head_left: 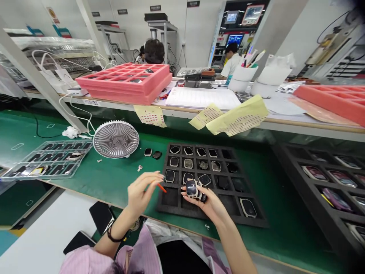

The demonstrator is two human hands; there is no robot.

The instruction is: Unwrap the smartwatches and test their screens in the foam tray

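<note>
My right hand [211, 203] is closed around several smartwatches [191, 188] stacked together, the front one with its dark screen facing up. It hovers over the near rows of a black foam tray [188, 213]. A thin red stick [162, 187] points down to the right from the pinched fingers of my left hand [140, 191], just left of that tray. I cannot make out what kind of tool the stick is. More watches, such as one [248, 207] at the near right, lie in the tray's compartments. Some compartments hold no watch.
A round fan [116, 139] stands on the green bench, with two small watch parts [152, 153] beside it. To the left is a clear plastic tray [45, 158] of black parts. Another foam tray [322, 190] lies right. A shelf with pink foam trays [128, 89] runs across the back.
</note>
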